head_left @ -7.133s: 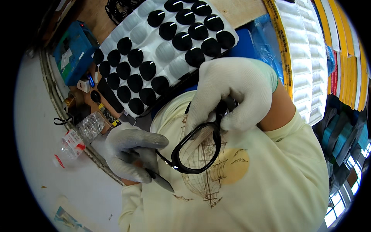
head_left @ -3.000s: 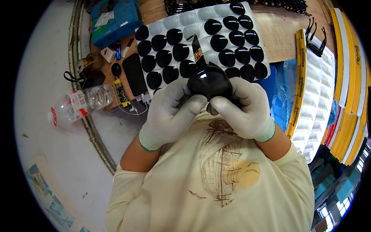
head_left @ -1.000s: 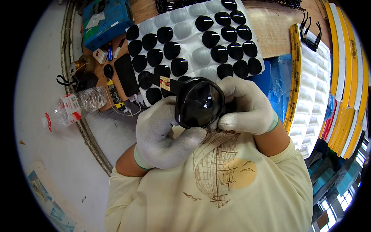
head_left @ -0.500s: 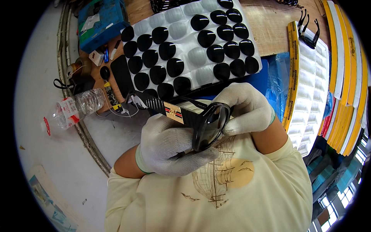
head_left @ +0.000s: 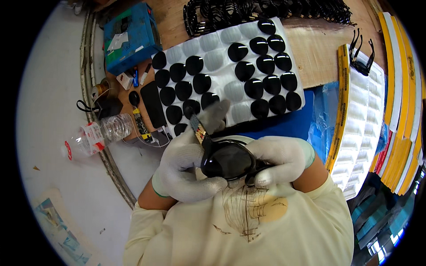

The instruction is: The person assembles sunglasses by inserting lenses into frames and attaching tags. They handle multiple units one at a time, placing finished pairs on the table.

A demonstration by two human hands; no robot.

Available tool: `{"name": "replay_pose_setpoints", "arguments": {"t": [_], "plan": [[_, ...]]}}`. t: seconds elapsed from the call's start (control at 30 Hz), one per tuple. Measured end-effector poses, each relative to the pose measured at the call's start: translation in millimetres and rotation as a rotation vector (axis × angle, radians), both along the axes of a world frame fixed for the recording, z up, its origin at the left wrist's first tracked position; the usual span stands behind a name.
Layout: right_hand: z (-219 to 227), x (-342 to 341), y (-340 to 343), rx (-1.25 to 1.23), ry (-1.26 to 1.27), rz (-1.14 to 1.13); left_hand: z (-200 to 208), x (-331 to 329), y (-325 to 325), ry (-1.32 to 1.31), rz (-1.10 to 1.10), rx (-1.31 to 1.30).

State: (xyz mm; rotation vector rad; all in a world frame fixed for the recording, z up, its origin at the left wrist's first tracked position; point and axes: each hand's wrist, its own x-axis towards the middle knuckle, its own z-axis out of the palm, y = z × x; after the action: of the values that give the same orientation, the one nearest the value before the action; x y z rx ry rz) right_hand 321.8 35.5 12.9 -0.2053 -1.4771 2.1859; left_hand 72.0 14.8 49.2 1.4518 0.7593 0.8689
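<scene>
Black sunglasses [head_left: 227, 159] are between my two hands in front of my chest, a dark lens facing up. One temple, with a patterned gold, red and dark band, points up and away toward the tray. My left hand [head_left: 184, 166], in a white knit glove, is closed around the left side, its thumb at the lower rim. My right hand [head_left: 279, 159], gloved too, pinches the frame's right side. Just beyond the temple is a smeared greyish shape; I cannot make out what it is. A white tray [head_left: 222, 71] of dark lenses lies ahead, several hollows without a dark lens.
Many black frames [head_left: 248, 13] lie behind the tray. At left are a blue box [head_left: 132, 40], a plastic bottle [head_left: 97, 135], a black phone-like slab [head_left: 153, 104] and a yellow-black tool [head_left: 140, 117]. A white compartment tray [head_left: 359, 119] holding black glasses [head_left: 361, 62] stands right, beside stacked yellow-edged trays [head_left: 399, 106].
The sunglasses have turned: a lens now faces up and the patterned temple points away instead of leftward. Both hands have shifted their hold. The whole view has moved, showing more frames behind the tray.
</scene>
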Motion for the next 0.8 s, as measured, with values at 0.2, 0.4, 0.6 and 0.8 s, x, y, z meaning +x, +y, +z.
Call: {"name": "replay_pose_setpoints", "arguments": {"t": [0.2, 0.4, 0.6, 0.8], "plan": [[-8.5, 73.6, 23.0, 0.393, -0.794, -0.859, -24.2, -13.3, 49.1, 0.278, 0.141, -0.126], [-115.6, 162.4, 82.8, 0.629, -1.415, -0.928, -123.8, -45.7, 282.6, 0.992, 0.563, 0.247], [-115.4, 144.9, 92.9, 0.802, -1.528, -0.915, -211.3, -55.8, 346.1, 0.423, 0.318, -0.624], [-50.8, 36.0, 137.0, 0.860, -1.054, -0.888, -162.5, -54.8, 341.9, 0.197, 0.602, -0.734]]}}
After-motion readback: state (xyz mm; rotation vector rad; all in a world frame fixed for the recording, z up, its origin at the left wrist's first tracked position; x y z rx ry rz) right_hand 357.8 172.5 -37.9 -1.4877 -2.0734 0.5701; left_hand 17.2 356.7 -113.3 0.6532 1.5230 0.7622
